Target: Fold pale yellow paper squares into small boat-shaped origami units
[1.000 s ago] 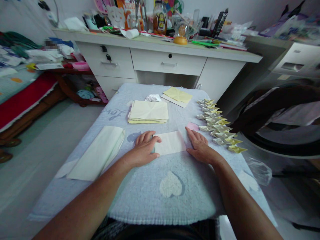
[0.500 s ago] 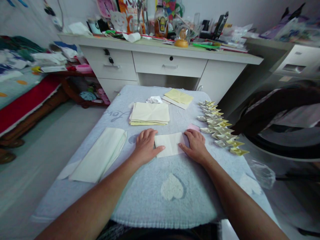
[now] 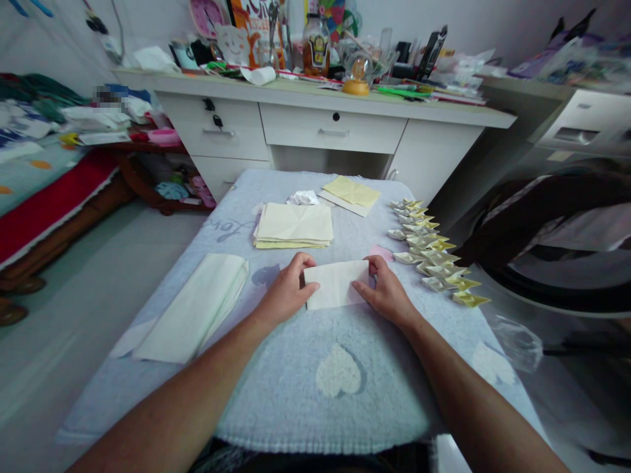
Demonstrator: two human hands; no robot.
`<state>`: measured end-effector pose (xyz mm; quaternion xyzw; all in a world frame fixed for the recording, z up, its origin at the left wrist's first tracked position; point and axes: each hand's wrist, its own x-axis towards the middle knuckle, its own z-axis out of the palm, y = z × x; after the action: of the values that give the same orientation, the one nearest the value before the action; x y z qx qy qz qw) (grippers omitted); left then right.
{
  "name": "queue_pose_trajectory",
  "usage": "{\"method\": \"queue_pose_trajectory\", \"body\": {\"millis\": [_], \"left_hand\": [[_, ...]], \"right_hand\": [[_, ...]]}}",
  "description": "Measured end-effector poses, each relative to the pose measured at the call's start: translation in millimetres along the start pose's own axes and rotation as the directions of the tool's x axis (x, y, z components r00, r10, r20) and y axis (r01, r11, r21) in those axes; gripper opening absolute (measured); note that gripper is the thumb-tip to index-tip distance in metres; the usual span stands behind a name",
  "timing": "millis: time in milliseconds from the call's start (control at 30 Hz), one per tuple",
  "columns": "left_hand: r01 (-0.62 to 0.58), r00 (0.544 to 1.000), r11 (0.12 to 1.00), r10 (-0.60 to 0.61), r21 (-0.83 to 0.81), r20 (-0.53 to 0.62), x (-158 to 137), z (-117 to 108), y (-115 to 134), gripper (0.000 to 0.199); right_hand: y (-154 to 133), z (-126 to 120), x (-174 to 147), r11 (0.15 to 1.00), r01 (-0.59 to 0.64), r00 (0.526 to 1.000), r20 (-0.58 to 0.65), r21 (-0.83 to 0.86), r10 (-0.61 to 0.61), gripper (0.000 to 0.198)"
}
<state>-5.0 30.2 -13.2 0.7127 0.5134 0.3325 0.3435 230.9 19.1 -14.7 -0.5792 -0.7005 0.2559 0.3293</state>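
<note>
A small white sheet (image 3: 337,284), rectangular in outline, is located near the centre of the worktop (image 3: 276,401), which is covered by pale blue cloth. The sheet is held between the two hands; whether its near edge touches the cloth cannot be determined.

The left hand (image 3: 290,286) grips the left end in a narrow pinch, thumb on the facing side, fingers curled behind. The right hand (image 3: 386,288) grips the right end likewise, thumb flat on the facing side and fingers bent at the far corner.

Just beyond the right hand lies a pink paper (image 3: 381,252), partly hidden by the fingers. This item and the rows of folded paper boats (image 3: 436,253) near it, running along the right side of the worktop, stand closest to that hand. Beyond the left hand and the sheet is a stack of cream and yellow paper (image 3: 294,222). A crumpled white wad (image 3: 302,197) sits just behind the stack; to its right, a yellow sheet (image 3: 352,190) overlaps a white one. A long folded white piece (image 3: 194,309) occupies the left side, near the left forearm; its material cannot be confirmed.

Past the far edge stands a white drawer unit (image 3: 332,126), its top crowded with a jar (image 3: 316,49) and assorted articles. A bed (image 3: 54,167) is at left; a washing machine (image 3: 582,128), dark clothing (image 3: 532,203) at its opening, is at right.
</note>
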Motion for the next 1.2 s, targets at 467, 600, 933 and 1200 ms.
{"method": "queue_pose_trajectory", "body": {"millis": [467,600,933,1200], "left_hand": [[0.089,0.995,0.768,-0.040,-0.635,0.092,-2.5,0.5,7.9,0.032],[0.118,0.992,0.791,-0.066,-0.600,0.108,-3.3,2.8,6.3,0.030],[0.144,0.988,0.794,-0.086,-0.590,0.126,-2.7,1.0,3.6,0.044],[0.119,0.974,0.581,-0.226,-0.805,-0.019,-2.8,1.5,12.1,0.065]], "right_hand": [[-6.0,1.7,-2.3,0.735,-0.081,0.995,0.098,0.673,0.019,0.028],[-10.1,1.3,-3.7,0.719,-0.095,0.994,0.109,0.688,0.027,0.026],[-11.1,0.5,-3.6,0.667,-0.133,0.991,0.093,0.733,0.095,0.030],[-12.5,7.3,-2.3,0.589,-0.145,0.983,0.048,0.795,0.177,0.040]]}}
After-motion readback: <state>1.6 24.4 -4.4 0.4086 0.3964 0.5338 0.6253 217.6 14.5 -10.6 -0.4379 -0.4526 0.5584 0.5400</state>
